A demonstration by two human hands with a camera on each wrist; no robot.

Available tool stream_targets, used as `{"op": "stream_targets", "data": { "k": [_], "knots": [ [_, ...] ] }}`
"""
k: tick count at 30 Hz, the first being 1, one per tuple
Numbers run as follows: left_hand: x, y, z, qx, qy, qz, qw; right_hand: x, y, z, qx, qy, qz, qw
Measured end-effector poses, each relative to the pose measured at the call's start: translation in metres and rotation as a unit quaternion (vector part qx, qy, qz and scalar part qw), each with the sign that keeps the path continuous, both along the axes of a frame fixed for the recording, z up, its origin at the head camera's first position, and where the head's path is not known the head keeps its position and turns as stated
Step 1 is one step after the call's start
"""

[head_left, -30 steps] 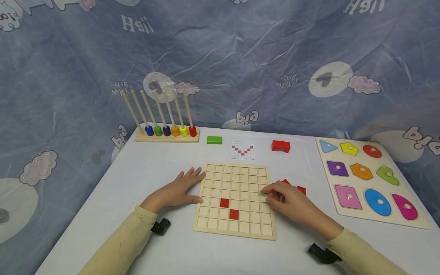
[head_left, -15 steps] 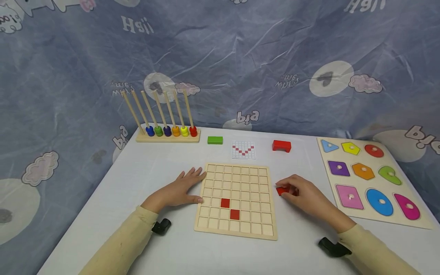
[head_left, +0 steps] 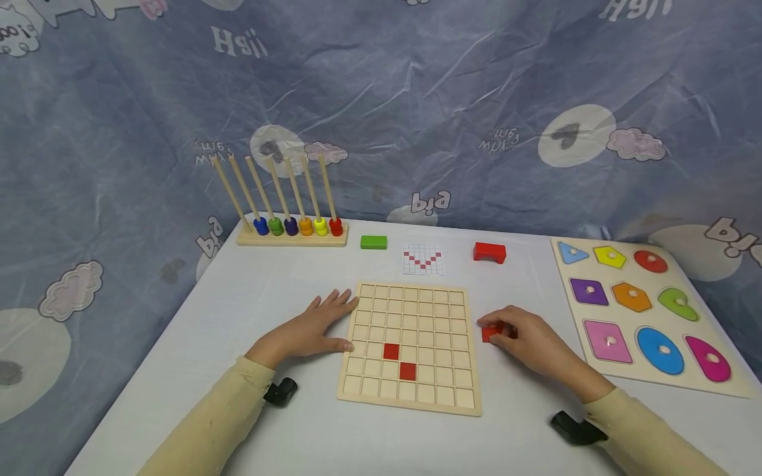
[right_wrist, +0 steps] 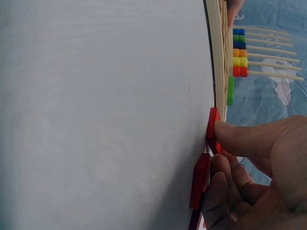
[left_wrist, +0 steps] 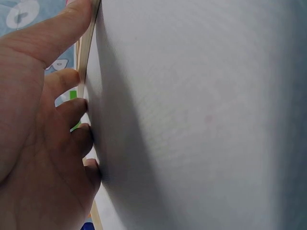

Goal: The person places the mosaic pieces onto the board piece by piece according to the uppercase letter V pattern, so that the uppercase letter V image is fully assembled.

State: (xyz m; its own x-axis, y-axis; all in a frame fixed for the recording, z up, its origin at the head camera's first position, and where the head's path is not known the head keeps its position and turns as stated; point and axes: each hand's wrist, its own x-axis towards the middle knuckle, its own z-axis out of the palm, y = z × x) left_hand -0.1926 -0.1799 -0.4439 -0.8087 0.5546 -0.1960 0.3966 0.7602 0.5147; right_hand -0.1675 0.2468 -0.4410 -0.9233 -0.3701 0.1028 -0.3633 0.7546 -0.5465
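- Pinching a red tile (right_wrist: 212, 127) between thumb and curled fingers with the right hand (head_left: 526, 340), low at the tabletop (head_left: 405, 449), just off the right edge of the grid board (head_left: 411, 406).
- Just beside those fingers, a second red tile (right_wrist: 200, 182) (whether touched or merely close, cannot tell).
- Resting the left hand (head_left: 306, 330) on the tabletop with fingers spread, touching the left edge of the grid board with index fingertip and thumb tip.
- Set into the grid board, toward its near edge: one red square (head_left: 391, 351) in the third column from the left edge, another red square (head_left: 407, 371) one row nearer and one column to the right, diagonal to each other.
- Along the far edge of the tabletop, starting at the far-left corner: a peg stand (head_left: 292, 242) with coloured beads, then a green block (head_left: 374, 242), then a red arch block (head_left: 490, 251).
- Between the far edge of the tabletop and the grid board, a pattern card (head_left: 423, 259) with a V of red squares on a grid.
- Along the right edge of the tabletop, reaching toward the far-right corner, a shape puzzle (head_left: 639, 328) with knobbed, coloured pieces.
- Beyond the far edge, a blue-grey printed cloth (head_left: 381, 119), creased.
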Motion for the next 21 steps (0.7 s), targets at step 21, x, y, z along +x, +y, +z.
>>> {"op": "stream_targets", "data": {
  "k": [21],
  "knots": [
    [-0.0017,-0.0011,-0.0043,0.000,0.004,0.000,1.0000,0.0021,-0.0013,-0.0013,0.001,0.000,-0.004,1.0000]
  ]
}}
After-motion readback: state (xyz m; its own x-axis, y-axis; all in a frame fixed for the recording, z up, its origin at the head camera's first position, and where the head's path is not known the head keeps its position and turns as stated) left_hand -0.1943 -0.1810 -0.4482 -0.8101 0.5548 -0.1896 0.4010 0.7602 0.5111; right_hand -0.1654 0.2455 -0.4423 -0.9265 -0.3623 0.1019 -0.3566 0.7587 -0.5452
